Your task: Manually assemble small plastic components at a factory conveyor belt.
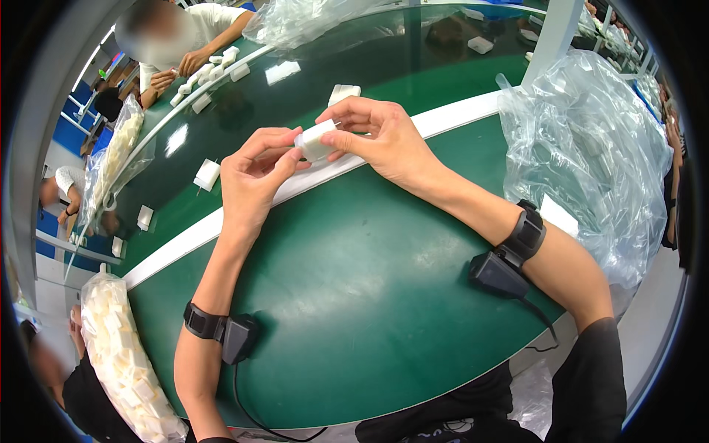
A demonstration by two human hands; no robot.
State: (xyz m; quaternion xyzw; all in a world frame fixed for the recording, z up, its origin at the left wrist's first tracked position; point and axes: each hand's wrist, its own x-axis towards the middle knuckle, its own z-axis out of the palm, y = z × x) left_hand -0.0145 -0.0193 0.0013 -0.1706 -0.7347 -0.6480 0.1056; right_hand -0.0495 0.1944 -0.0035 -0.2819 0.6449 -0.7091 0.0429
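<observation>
Between my two hands is a small white plastic piece (pixel 317 140), block-shaped with a rounded, more see-through end toward the left. My left hand (pixel 255 170) pinches that rounded end between thumb and fingers. The thumb and fingers of my right hand (pixel 388 140) close on the opposite end. Both hands hold the piece above a white rail (pixel 354 164). Just beyond my right hand, a similar white piece (pixel 344 93) lies on the dark green belt (pixel 251 118). Another white piece (pixel 207 175), with a thin pin or wire showing, lies left of my left hand.
A green tabletop (pixel 354 295) lies under my forearms. A large clear plastic bag (pixel 591 162) spreads at the right; a bag full of white pieces (pixel 125 354) stands at the lower left. Across the belt a co-worker's hands (pixel 181 70) are near several white pieces. A post (pixel 552 40) rises at upper right.
</observation>
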